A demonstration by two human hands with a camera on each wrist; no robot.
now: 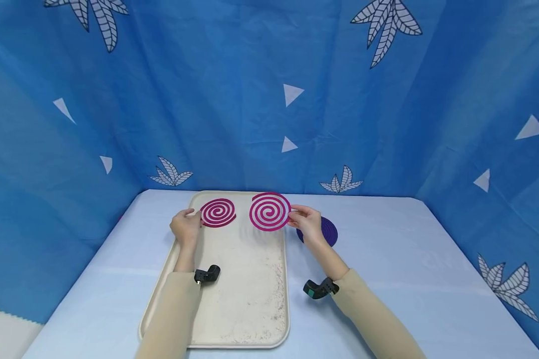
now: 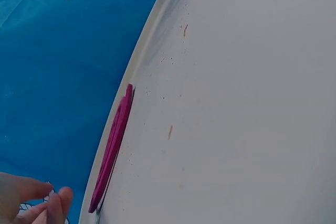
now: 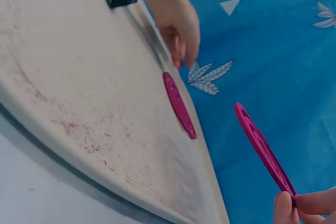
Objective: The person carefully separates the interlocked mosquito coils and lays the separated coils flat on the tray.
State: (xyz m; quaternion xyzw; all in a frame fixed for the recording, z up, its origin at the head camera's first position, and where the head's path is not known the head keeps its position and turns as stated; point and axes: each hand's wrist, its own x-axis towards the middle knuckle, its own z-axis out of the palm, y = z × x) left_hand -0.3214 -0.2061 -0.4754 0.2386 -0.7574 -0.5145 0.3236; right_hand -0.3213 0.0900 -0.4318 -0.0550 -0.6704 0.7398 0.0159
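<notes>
My right hand [image 1: 306, 222] pinches the edge of a magenta mosquito coil [image 1: 270, 212], holding it raised over the tray's far right part. In the right wrist view this coil [image 3: 264, 153] appears nearly edge-on between thumb and fingers. A second magenta coil [image 1: 217, 213] lies flat at the far left of the beige tray [image 1: 238, 299]. Beside it is my left hand [image 1: 186, 228], its fingers loosely bent. The left wrist view shows a gap between those fingers [image 2: 37, 195] and the lying coil [image 2: 112, 150].
A dark purple coil or stack of coils [image 1: 329, 231] lies on the white-covered table [image 1: 386, 249] right of the tray, partly behind my right hand. A blue patterned curtain [image 1: 233, 124] closes off the back and sides. Reddish crumbs [image 3: 89, 135] speckle the tray.
</notes>
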